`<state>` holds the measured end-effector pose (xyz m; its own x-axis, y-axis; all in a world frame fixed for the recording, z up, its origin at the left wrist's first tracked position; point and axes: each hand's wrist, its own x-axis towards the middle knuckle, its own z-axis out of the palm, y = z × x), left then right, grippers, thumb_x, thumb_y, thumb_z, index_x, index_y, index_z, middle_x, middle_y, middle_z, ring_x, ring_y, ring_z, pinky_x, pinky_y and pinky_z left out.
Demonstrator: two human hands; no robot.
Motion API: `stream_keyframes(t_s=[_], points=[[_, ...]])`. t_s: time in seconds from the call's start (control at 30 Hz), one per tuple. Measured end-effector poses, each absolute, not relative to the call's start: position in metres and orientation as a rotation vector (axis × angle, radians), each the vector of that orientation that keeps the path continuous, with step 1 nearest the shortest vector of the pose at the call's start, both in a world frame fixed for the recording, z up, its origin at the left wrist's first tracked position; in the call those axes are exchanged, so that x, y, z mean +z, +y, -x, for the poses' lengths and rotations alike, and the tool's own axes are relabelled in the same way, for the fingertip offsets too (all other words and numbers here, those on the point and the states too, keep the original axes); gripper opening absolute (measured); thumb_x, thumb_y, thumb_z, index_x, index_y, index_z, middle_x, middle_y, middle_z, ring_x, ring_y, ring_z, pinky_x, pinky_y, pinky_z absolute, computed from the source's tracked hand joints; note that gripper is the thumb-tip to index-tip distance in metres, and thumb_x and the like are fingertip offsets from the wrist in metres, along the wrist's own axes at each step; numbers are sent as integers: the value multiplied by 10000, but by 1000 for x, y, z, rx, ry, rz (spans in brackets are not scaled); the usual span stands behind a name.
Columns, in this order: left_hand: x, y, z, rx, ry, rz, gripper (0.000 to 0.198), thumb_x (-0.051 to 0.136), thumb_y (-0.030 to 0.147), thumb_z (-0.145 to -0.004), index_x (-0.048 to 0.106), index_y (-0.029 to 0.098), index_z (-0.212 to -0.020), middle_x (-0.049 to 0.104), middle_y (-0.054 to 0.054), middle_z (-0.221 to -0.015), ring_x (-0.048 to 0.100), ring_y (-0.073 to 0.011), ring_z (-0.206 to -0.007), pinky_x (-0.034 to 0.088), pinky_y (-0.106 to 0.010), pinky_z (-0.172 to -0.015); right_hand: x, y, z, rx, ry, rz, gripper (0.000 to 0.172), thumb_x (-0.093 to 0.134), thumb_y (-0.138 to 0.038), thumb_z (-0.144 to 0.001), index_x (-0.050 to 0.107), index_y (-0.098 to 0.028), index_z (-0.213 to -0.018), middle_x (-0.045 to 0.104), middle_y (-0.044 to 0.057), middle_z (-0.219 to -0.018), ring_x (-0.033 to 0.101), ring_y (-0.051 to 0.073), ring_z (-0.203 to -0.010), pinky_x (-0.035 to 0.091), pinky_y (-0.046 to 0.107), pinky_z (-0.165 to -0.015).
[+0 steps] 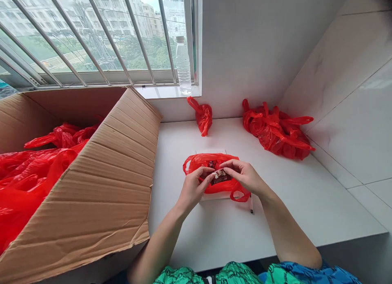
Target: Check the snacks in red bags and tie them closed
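Observation:
Between both hands is a small dark brown packet (221, 177) with pale printed characters. My left hand (197, 184) pinches its left end with thumb and fingers. At the other end, my right hand (241, 173) grips the packet's upper right edge. Beneath them an opened red plastic bag (196, 163) lies spread out, its handles at the left and lower right. Another dark packet (212, 164) shows inside the bag behind the held one. Under the bag, parts of a white flat object (211, 197) stick out. A pen (252, 206) lies partly covered beside my right wrist.
A large open cardboard box (122, 173) full of red plastic bags (39, 169) stands on the left. One tied red bag (204, 117) and a pile of red bags (275, 130) rest against the wall. A clear bottle (183, 67) stands on the sill by the barred window.

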<state>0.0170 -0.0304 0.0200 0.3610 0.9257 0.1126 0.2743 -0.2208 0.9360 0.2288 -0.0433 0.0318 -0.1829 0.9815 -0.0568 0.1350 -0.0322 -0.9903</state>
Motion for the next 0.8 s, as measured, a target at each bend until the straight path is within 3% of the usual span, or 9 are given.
stream_keyframes(t_s=[0.13,0.3,0.4,0.5,0.57,0.67,0.8], points=[[17,-30,-16,981,1136,-1776,251,562,380,-961,690,223,-1109,747,-41,-1004,694,-161,-844,562,-258,-729,31,-42,-231,1245,-1521,1317,295,594,-453,-927,710,-232,-1085,758,51,-1022,720,215,-915,576,349,-807],[22,-29,-9,1224,1320,-1964,254,520,354,-983,657,245,-1167,702,-36,-978,612,-117,-703,494,-234,-618,38,-43,-235,689,-1654,1502,292,502,-347,-977,644,-278,-1222,705,45,-1222,674,232,-1059,527,379,-878],[25,-24,-3,1411,1401,-1917,244,517,314,-981,630,237,-1183,644,-45,-1024,589,-115,-743,464,-218,-592,51,-53,-237,513,-1861,1526,208,478,-330,-991,666,-273,-1059,733,26,-1059,678,209,-898,503,353,-763],[20,-16,3,1494,1480,-1868,313,493,253,-971,562,228,-1275,592,-85,-1189,605,-150,-908,505,-248,-680,57,-74,-235,489,-2095,1607,154,567,-381,-955,626,-263,-875,707,-5,-862,630,178,-710,446,319,-627],[12,-9,7,1461,1550,-1871,392,482,219,-956,505,230,-1347,551,-108,-1294,591,-189,-1061,522,-319,-831,50,-91,-232,436,-2247,1652,148,672,-369,-886,587,-254,-847,681,-10,-833,615,175,-686,402,300,-571],[0,-1,12,1260,1692,-1877,463,488,230,-942,464,227,-1404,542,-129,-1364,531,-250,-1237,448,-442,-1026,29,-110,-229,266,-2421,1676,220,765,-241,-783,560,-247,-864,668,-3,-863,622,184,-702,338,290,-525],[-5,0,14,967,1785,-1871,462,509,287,-935,497,198,-1388,648,-134,-1237,588,-277,-1160,461,-461,-987,9,-120,-235,44,-2504,1777,250,686,-46,-749,561,-236,-854,660,6,-818,630,196,-695,262,301,-498]])
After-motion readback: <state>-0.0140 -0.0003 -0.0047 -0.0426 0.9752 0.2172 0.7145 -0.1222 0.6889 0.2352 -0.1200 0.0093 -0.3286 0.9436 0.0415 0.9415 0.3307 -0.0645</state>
